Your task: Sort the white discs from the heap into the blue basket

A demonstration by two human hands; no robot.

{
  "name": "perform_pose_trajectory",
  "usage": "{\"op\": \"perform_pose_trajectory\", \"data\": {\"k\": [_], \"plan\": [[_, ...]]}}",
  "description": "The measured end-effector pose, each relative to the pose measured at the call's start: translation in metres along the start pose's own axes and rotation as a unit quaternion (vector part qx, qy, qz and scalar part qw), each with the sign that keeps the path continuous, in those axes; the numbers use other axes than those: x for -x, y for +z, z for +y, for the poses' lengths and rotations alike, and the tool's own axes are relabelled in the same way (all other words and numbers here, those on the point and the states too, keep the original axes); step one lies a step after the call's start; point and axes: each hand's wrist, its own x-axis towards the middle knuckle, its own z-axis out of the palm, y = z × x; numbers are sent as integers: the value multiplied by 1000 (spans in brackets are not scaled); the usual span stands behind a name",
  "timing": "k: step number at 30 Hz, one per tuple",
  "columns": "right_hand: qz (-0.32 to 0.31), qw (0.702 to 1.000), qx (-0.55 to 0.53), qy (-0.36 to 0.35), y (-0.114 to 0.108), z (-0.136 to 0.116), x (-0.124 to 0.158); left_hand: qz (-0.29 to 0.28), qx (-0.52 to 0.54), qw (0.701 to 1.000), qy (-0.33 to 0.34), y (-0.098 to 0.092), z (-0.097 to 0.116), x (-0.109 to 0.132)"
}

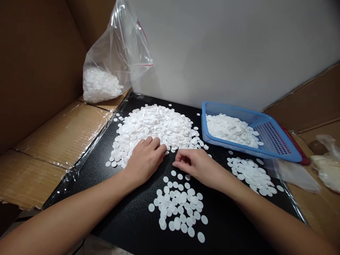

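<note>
A large heap of small white round discs (156, 122) lies on the black tabletop. At the heap's front edge is my left hand (146, 156), back upward and fingers curled down among the discs; its fingertips are hidden. Just right of it, my right hand (198, 163) hovers low over the table with the fingers bent in and the thumb close to them. Whatever its fingertips may hold is too small to make out. Nearer to me, between my forearms, loose discs (180, 205) are spread in a thin layer.
A blue plastic basket (268, 150) holding more discs stands at the back right. In front of it lies a smaller group of discs (251, 175). A clear plastic bag (106, 67) of discs sits on cardboard (66, 127) at left. A pale wall (225, 53) rises behind.
</note>
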Motion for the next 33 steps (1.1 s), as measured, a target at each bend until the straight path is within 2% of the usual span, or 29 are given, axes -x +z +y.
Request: {"op": "perform_pose_trajectory", "data": {"k": [2,4,8,11,15,19,24,27,33], "plan": [[90,993,53,-49,4,6,-6,2,-12,1000,0,0,2,0],[151,980,96,-90,11,13,-14,-1,-19,1000,4,-1,3,0],[187,962,149,-130,21,21,-22,-7,-20,1000,13,-1,4,-1],[178,964,139,-139,20,19,-17,-15,8,1000,23,-3,3,2],[107,985,70,-118,16,12,2,-27,65,997,45,-8,3,10],[66,994,44,-80,10,9,16,-39,128,990,37,-13,5,17],[20,1000,19,-9,-1,12,18,-40,167,985,19,-18,6,19],[26,1000,1,-2,-2,16,17,-40,163,986,11,-19,6,18],[91,992,5,-88,9,20,13,-49,145,988,-2,-15,7,16]]}}
